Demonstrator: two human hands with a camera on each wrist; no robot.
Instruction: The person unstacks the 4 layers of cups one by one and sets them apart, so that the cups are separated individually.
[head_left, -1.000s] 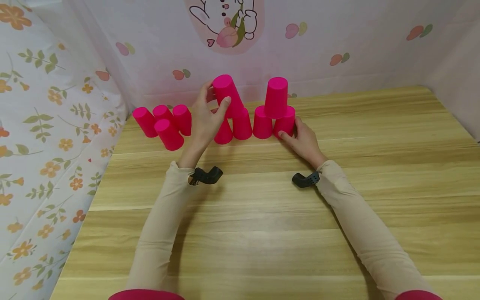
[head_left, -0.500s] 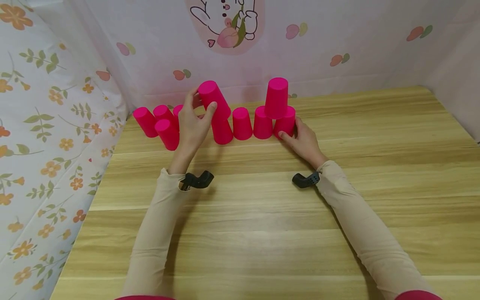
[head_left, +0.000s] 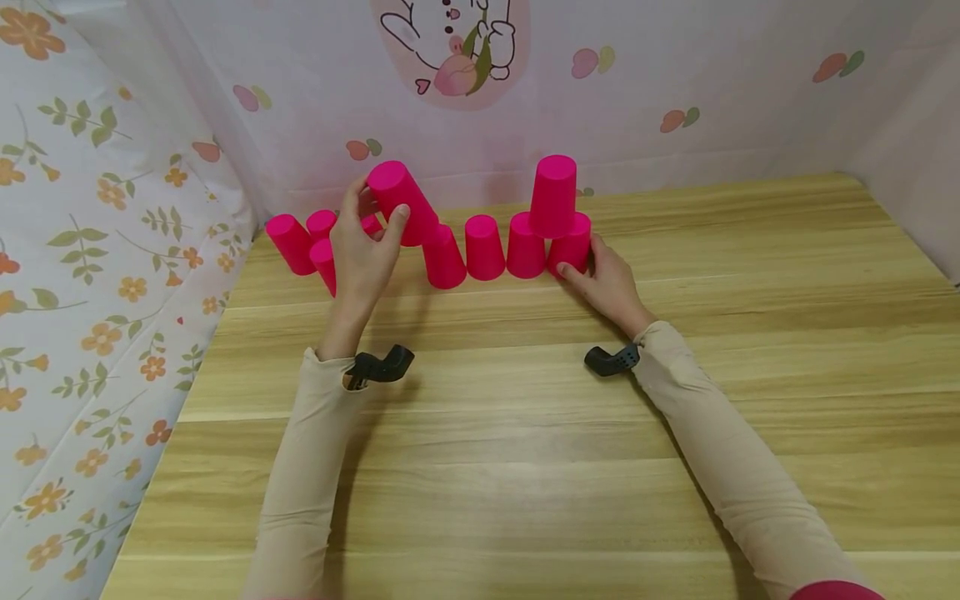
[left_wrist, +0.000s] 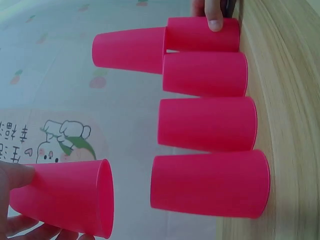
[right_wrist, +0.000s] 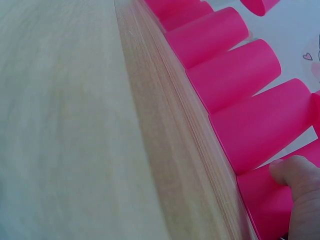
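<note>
My left hand [head_left: 372, 227] grips a tilted pink cup [head_left: 401, 204] in the air, above the left end of a row of upside-down pink cups [head_left: 483, 247] on the wooden table [head_left: 525, 433]. In the left wrist view the held cup [left_wrist: 65, 200] hangs with its mouth towards the row [left_wrist: 207, 125]. One more cup [head_left: 553, 196] stands on top of the row's two right cups. My right hand [head_left: 583, 258] holds the rightmost cup [head_left: 573, 240], with its thumb [right_wrist: 295, 175] pressed on that cup's side [right_wrist: 265, 205].
A cluster of pink cups [head_left: 291, 243] stands at the table's far left corner, partly hidden behind my left hand. Cloth walls with flower and fruit prints close in the left side [head_left: 90, 250] and the back [head_left: 675, 83].
My left hand has lifted its cup off the top of the row's left cups and carried it to the left and slightly down. The right hand has stayed on the rightmost cup.
</note>
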